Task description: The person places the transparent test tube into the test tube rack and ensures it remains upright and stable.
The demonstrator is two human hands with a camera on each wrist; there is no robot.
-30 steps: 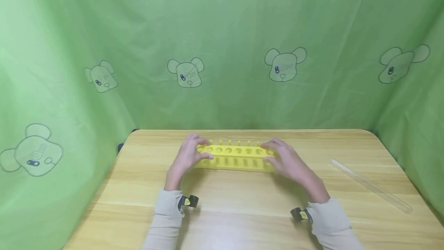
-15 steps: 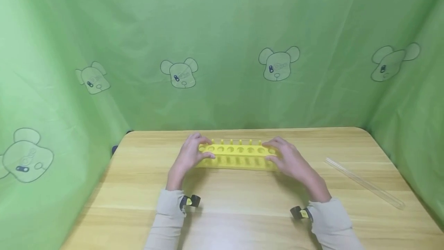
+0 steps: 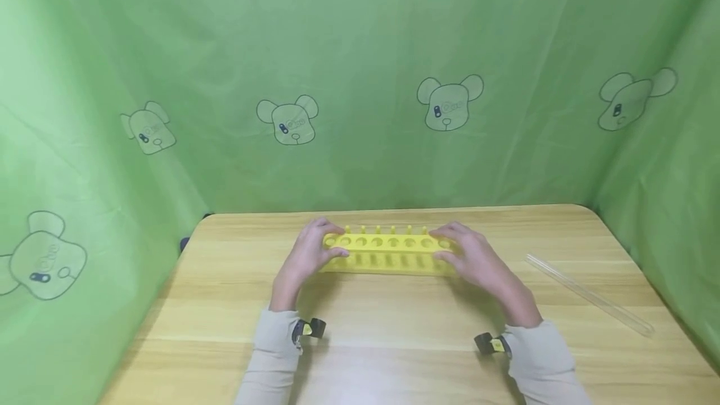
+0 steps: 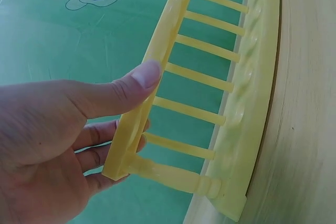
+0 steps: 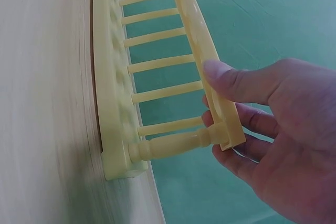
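Note:
A yellow test tube rack [image 3: 388, 261] stands near the back middle of the wooden table, a row of round holes along its top and short pegs behind. My left hand [image 3: 306, 252] grips the left end of its top bar, thumb on the near side and fingers behind. At the opposite end my right hand [image 3: 475, 258] holds the bar the same way. In the left wrist view the thumb presses the upper bar [image 4: 176, 19], with thin rods running down to the base. The right wrist view has the rack's base [image 5: 113, 103] low against the table.
A clear glass test tube [image 3: 590, 295] lies slantwise on the table [image 3: 382, 355] to the right of my right hand. Green curtains [image 3: 360, 30] printed with bear heads hang behind and at both sides.
The head view has shifted slightly, so the tube and curtain appear further left. Both hands keep their hold on the rack, which sits slightly further right in view.

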